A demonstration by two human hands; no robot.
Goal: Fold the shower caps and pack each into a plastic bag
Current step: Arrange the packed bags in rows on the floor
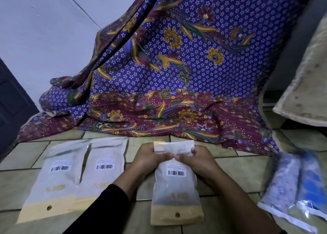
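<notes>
Grips clamped: left grip (150,156) and right grip (193,157) pinch the upper end of a frosted plastic bag (175,187) over the tiled floor (16,182); a second bag (53,179) and third bag (100,175) lie left of it.

A: Left hand (151,156)?
B: Gripped the plastic bag (174,186) at its far end, left edge, fingers curled round it. Dark sleeve (106,203) covered the forearm.
A: Right hand (193,158)?
B: Pinched the same end, right edge. Thumbs nearly met over the bag. Forearm was bare.
</notes>
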